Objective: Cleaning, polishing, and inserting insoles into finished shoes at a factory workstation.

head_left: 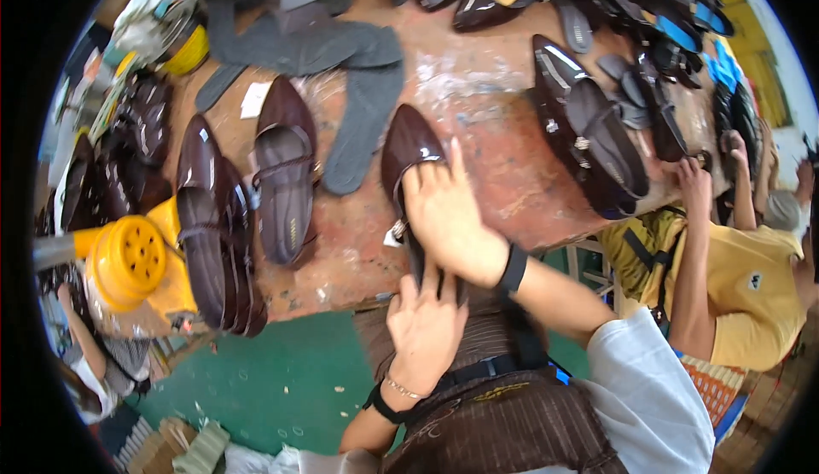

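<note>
A dark maroon patent pointed shoe (413, 143) lies in front of me with its toe pointing away. My right hand (445, 216) reaches over it, several fingers inside its opening and one finger stretched along the outer side. My left hand (424, 325) is closed around the heel end, near the table's front edge. Most of the insole and heel is hidden by my hands. A small white tag (392, 237) shows beside the shoe's strap. To the left stands a matching shoe (287, 171) with a strap and a grey insole.
More maroon shoes (205, 235) stand at left beside a yellow round-headed device (128, 256). Grey insole sheets (363, 124) lie on the worn reddish table (486, 133). Another shoe pair (589, 124) sits at right. A person in a yellow shirt (751, 278) works at the right end.
</note>
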Demonstrator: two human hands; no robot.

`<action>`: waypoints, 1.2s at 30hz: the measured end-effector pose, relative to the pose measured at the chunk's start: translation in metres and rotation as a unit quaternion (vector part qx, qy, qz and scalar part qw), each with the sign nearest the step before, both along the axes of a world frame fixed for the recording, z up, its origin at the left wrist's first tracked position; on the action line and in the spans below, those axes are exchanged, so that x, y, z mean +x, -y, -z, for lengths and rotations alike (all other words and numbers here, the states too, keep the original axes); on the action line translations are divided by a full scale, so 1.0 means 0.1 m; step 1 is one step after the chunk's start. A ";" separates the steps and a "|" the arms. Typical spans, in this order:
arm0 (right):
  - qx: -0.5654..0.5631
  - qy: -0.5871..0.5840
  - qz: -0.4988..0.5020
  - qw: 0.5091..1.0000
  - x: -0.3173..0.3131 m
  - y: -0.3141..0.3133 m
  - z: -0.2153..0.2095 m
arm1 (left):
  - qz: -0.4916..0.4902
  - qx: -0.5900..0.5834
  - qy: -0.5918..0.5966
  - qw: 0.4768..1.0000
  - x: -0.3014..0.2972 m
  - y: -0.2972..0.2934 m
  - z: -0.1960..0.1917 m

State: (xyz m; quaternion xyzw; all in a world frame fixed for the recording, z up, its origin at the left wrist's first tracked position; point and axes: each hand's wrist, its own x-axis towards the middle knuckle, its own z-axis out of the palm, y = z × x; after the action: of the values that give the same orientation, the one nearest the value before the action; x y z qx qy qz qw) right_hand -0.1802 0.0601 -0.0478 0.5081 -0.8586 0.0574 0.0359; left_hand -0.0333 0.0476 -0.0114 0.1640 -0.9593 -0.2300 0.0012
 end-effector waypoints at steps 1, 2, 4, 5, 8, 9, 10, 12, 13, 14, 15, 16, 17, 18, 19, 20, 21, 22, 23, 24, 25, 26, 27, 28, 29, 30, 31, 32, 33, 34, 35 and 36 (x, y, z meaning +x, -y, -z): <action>-0.034 -0.058 0.016 0.998 0.01 -0.02 0.11 | 0.009 0.003 0.009 1.000 0.00 0.00 -0.02; -0.100 -0.146 0.005 0.984 -0.03 0.00 0.19 | 0.018 0.008 0.015 1.000 0.00 0.01 -0.03; 0.019 0.054 -0.003 0.998 -0.14 0.07 0.30 | 0.018 -0.001 0.015 1.000 -0.01 0.01 -0.02; 0.072 0.100 0.002 0.992 -0.16 0.10 0.32 | 0.019 -0.013 0.013 1.000 -0.01 0.00 -0.01; 0.086 0.129 -0.036 0.987 -0.20 0.11 0.14 | 0.023 -0.032 -0.010 0.999 -0.01 0.01 0.02; 0.046 0.120 -0.060 0.990 -0.24 0.03 0.01 | 0.021 -0.023 -0.025 0.999 0.02 0.03 -0.01; 0.021 0.123 -0.091 0.988 -0.27 -0.07 -0.13 | 0.030 -0.005 -0.036 0.999 0.04 0.05 -0.05; -0.119 0.373 -0.150 0.908 -0.38 -0.42 -0.42 | 0.003 0.057 -0.072 0.996 0.16 0.24 -0.21; -0.123 0.348 -0.150 0.917 -0.52 -0.73 -0.57 | -0.032 0.144 -0.106 0.983 0.26 0.39 -0.34; -0.202 0.213 -0.068 0.953 -0.65 -1.01 -0.69 | -0.050 0.213 -0.127 0.967 0.39 0.55 -0.50; -0.255 0.173 0.051 0.950 -0.86 -1.26 -0.75 | -0.050 0.206 -0.126 0.969 0.53 0.71 -0.68; -0.273 0.049 0.134 0.951 -1.05 -1.50 -0.81 | -0.032 0.165 -0.173 0.971 0.64 0.85 -0.83; -0.267 -0.058 0.181 0.945 -1.25 -1.67 -0.80 | -0.047 0.090 -0.146 0.984 0.75 1.01 -0.99; -0.242 -0.050 0.227 0.942 -1.41 -1.81 -0.79 | -0.063 0.016 -0.169 0.983 0.80 1.16 -1.05; -0.162 -0.039 0.249 0.954 -1.52 -1.95 -0.77 | -0.106 -0.093 -0.134 0.981 0.83 1.33 -1.11; -0.072 0.023 0.293 0.953 -1.57 -2.08 -0.75 | -0.130 -0.169 -0.135 0.968 0.81 1.50 -1.10; -0.082 0.064 0.291 0.951 -1.59 -2.17 -0.71 | -0.129 -0.237 -0.113 0.956 0.78 1.68 -1.09; -0.145 0.064 0.262 0.952 -1.59 -2.26 -0.67 | -0.107 -0.250 -0.133 0.953 0.76 1.83 -1.05; -0.147 0.081 0.270 0.948 -1.58 -2.34 -0.63 | -0.106 -0.226 -0.112 0.962 0.78 1.93 -1.01; -0.205 0.065 0.248 0.945 -1.55 -2.43 -0.58 | -0.151 -0.197 -0.052 0.967 0.82 1.98 -0.95; -0.190 0.082 0.301 0.931 -1.56 -2.51 -0.52 | -0.146 -0.175 -0.005 0.974 0.87 1.98 -0.88; -0.155 0.080 0.331 0.927 -1.57 -2.61 -0.46 | -0.190 -0.144 0.078 0.968 0.94 1.99 -0.84; -0.121 0.047 0.286 0.949 -1.62 -2.70 -0.40 | -0.197 -0.149 0.067 0.967 1.01 1.97 -0.80; -0.080 0.065 0.286 0.953 -1.70 -2.77 -0.32 | -0.163 -0.171 0.043 0.971 1.09 1.96 -0.78; -0.088 0.135 0.271 0.949 -1.79 -2.85 -0.24 | -0.171 -0.171 0.019 0.970 1.14 1.95 -0.76; -0.133 0.241 0.239 0.931 -1.86 -2.96 -0.21 | -0.186 -0.174 0.008 0.967 1.18 1.94 -0.73; -0.145 0.286 0.236 0.917 -1.91 -3.06 -0.17 | -0.181 -0.190 -0.004 0.965 1.21 1.93 -0.71; -0.113 0.324 0.269 0.900 -1.96 -3.14 -0.15 | -0.191 -0.188 -0.019 0.963 1.22 1.93 -0.67; -0.081 0.303 0.315 0.896 -1.97 -3.21 -0.14 | -0.201 -0.208 -0.034 0.957 1.23 1.90 -0.65; -0.066 0.295 0.304 0.903 -1.97 -3.26 -0.16 | -0.204 -0.235 -0.038 0.949 1.24 1.89 -0.61; -0.053 0.288 0.302 0.907 -1.95 -3.29 -0.18 | -0.230 -0.221 -0.041 0.947 1.25 1.87 -0.57; -0.066 0.345 0.291 0.890 -1.91 -3.30 -0.23 | -0.237 -0.231 -0.060 0.942 1.27 1.86 -0.51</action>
State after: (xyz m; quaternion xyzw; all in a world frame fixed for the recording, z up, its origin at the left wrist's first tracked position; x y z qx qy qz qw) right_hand -0.3714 0.3898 -0.0249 0.1803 -0.9205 0.2724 -0.2142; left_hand 0.0936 -0.1380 0.0400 0.3677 -0.9176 -0.0047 0.1512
